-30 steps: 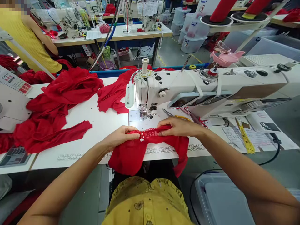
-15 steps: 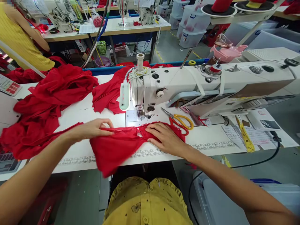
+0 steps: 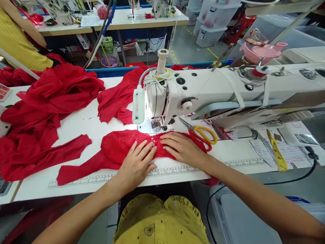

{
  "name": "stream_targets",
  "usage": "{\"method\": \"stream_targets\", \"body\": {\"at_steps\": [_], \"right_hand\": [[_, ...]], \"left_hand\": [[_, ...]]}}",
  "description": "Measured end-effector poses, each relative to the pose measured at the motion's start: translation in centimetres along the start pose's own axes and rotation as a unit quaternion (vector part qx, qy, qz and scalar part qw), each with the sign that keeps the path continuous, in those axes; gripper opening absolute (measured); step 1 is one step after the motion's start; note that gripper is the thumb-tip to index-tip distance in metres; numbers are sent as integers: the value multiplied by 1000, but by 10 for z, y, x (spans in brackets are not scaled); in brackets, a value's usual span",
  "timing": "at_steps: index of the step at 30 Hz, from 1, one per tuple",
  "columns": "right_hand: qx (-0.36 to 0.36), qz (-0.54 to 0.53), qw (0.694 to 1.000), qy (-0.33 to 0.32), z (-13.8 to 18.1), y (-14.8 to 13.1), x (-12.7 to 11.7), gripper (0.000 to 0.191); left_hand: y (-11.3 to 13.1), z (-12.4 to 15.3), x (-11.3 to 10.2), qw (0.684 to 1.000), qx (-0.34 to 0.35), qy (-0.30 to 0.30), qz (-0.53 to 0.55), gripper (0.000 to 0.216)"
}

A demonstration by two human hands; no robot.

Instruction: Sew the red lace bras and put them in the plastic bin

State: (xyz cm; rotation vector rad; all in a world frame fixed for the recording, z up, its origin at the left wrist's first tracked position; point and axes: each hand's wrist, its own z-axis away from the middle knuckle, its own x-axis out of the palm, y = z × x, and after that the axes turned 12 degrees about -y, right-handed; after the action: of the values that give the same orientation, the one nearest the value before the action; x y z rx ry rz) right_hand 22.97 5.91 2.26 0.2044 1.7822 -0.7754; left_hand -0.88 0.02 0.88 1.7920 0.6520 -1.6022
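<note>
A red lace-trimmed garment piece lies spread on the white table in front of the sewing machine. Flat on its lace part rests my left hand, fingers stretched out. My right hand presses on the same fabric just to the right, its fingers extended and lying flat. Between the two hands a small pale spot shows in the lace. Behind them sit the presser foot and needle area, with no fabric visibly under it. Scissors with yellow and red handles lie beyond my right hand, partly over red cloth.
A heap of red fabric covers the table's left side, and more red cloth lies behind the needle. At right are a yellow measuring tape and papers. A person in yellow sits at far left.
My left hand has let go of the fabric's raised edge and moved right and down onto the lace. The cloth now lies flat, its strip stretched out to the left. My right hand stays on it.
</note>
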Motion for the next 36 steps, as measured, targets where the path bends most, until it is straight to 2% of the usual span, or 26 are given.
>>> {"method": "stream_targets", "body": {"at_steps": [5,10,13,17,25,30,33,36], "right_hand": [[-18,-3,1000,-1,-12,-9,-8,23],[3,70,997,-36,-23,-13,-3,24],[29,113,991,-60,-25,-13,0,24],[48,130,989,-59,-25,-16,4,26],[111,52,991,-50,-25,-6,5,31],[81,42,994,-65,-6,-24,-12,37],[75,80,991,-71,15,-39,-12,38],[70,120,985,-99,35,-37,-9,40]], "left_hand": [[3,-4,-7,999,-21,30,0,45],[-2,-7,-1,996,-24,79,-23,47],[-2,-7,0,997,-41,57,-36,50],[-1,-7,-4,997,-54,20,-56,51],[-2,-6,-9,996,-58,16,-62,51],[-5,-4,-16,998,-56,-8,-40,55],[-7,-5,-20,998,-61,-12,-30,54],[-8,-10,-20,996,-73,-22,-38,54]]}}
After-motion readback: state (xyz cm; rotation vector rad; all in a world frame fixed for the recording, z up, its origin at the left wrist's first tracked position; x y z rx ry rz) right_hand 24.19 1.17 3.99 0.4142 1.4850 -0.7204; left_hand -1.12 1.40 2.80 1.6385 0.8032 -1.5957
